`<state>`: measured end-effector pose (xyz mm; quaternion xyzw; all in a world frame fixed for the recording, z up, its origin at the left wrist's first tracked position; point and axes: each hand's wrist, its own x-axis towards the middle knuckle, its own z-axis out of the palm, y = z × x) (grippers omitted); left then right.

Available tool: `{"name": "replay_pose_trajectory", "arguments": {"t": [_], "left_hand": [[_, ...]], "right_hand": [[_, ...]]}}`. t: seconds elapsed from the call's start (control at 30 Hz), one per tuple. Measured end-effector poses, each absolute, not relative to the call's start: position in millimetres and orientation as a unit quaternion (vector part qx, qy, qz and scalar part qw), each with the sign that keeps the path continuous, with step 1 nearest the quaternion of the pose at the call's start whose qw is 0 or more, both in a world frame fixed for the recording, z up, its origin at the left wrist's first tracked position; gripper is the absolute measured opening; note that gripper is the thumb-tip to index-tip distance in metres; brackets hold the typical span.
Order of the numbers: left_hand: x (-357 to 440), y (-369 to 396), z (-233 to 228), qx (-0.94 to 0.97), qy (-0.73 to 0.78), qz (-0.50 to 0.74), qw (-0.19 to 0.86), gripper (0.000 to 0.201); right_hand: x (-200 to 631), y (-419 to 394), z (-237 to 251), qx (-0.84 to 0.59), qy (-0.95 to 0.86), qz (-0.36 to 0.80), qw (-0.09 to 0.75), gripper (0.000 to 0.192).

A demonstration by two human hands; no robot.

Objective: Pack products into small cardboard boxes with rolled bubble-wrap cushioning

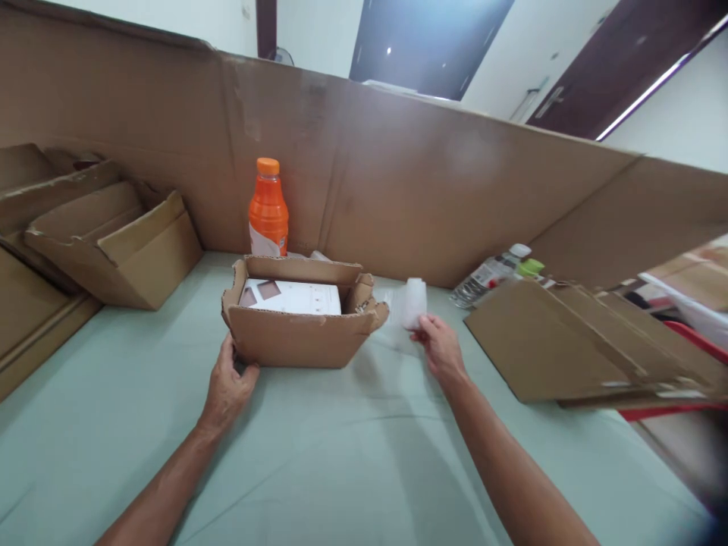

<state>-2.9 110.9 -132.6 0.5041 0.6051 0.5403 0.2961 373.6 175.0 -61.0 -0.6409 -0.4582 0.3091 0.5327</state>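
A small open cardboard box [301,341] stands on the green cloth with its top flaps up. Inside it lies a white printed carton [296,296]. My left hand [228,383] grips the box at its lower left corner, thumb at the front and fingers along the side. Right of the box, my right hand [440,343] pinches a translucent white piece of plastic [415,303] by its lower edge. This piece looks rolled or folded and is partly blurred. Some clear plastic, hard to make out, shows between it and the box flap.
Behind the box stands an orange drink bottle [268,212]. Empty cardboard boxes [153,254] crowd the left side. At the right are a clear water bottle [489,277], a green cap [531,267] and flattened cardboard [557,341]. A tall cardboard wall [392,174] closes off the back.
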Motion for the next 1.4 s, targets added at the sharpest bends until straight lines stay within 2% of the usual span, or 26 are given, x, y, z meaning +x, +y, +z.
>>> {"name": "replay_pose_trajectory", "arguments": {"t": [0.17, 0.27, 0.33, 0.47, 0.6, 0.7, 0.8, 0.87, 0.93, 1.0, 1.1, 1.17, 1.23, 1.33, 1.4], "left_hand": [[5, 83, -105, 0.537, 0.621, 0.565, 0.084, 0.075], [22, 44, -79, 0.605, 0.564, 0.561, 0.042, 0.075], [34, 19, -64, 0.66, 0.521, 0.534, 0.094, 0.077], [46, -8, -46, 0.709, 0.458, 0.461, 0.274, 0.086], [46, -14, -43, 0.69, 0.388, 0.401, 0.46, 0.094], [53, -25, -52, 0.595, 0.394, 0.349, 0.607, 0.075], [59, -40, -69, 0.452, 0.446, 0.333, 0.697, 0.059], [58, -49, -79, 0.388, 0.464, 0.334, 0.723, 0.063], [54, -56, -86, 0.37, 0.469, 0.341, 0.726, 0.069], [50, -62, -90, 0.38, 0.474, 0.347, 0.714, 0.074], [48, -70, -92, 0.407, 0.507, 0.36, 0.669, 0.088], [47, -76, -93, 0.425, 0.539, 0.36, 0.631, 0.093], [43, -82, -92, 0.438, 0.558, 0.331, 0.623, 0.086], [34, -90, -90, 0.409, 0.561, 0.272, 0.666, 0.072], [28, -93, -87, 0.356, 0.559, 0.271, 0.698, 0.068]], "right_hand": [[364, 60, -69, -0.6, -0.419, 0.44, 0.521, 0.046], [348, 24, -64, -0.555, -0.397, 0.521, 0.513, 0.039], [339, 9, -55, -0.522, -0.387, 0.582, 0.489, 0.037], [322, -9, -33, -0.448, -0.396, 0.698, 0.394, 0.039], [305, -11, -23, -0.416, -0.404, 0.744, 0.333, 0.037], [302, -5, -36, -0.449, -0.402, 0.72, 0.343, 0.038], [316, -9, -54, -0.551, -0.422, 0.589, 0.414, 0.041], [328, -20, -57, -0.6, -0.451, 0.475, 0.46, 0.033], [332, -35, -51, -0.586, -0.507, 0.438, 0.456, 0.026], [323, -43, -42, -0.513, -0.582, 0.503, 0.381, 0.024], [292, -26, -41, -0.372, -0.658, 0.621, 0.207, 0.029], [274, 3, -53, -0.36, -0.646, 0.653, 0.167, 0.036], [267, 34, -68, -0.431, -0.608, 0.629, 0.221, 0.039], [276, 60, -84, -0.538, -0.567, 0.503, 0.368, 0.041], [290, 55, -86, -0.553, -0.567, 0.429, 0.434, 0.041]]}}
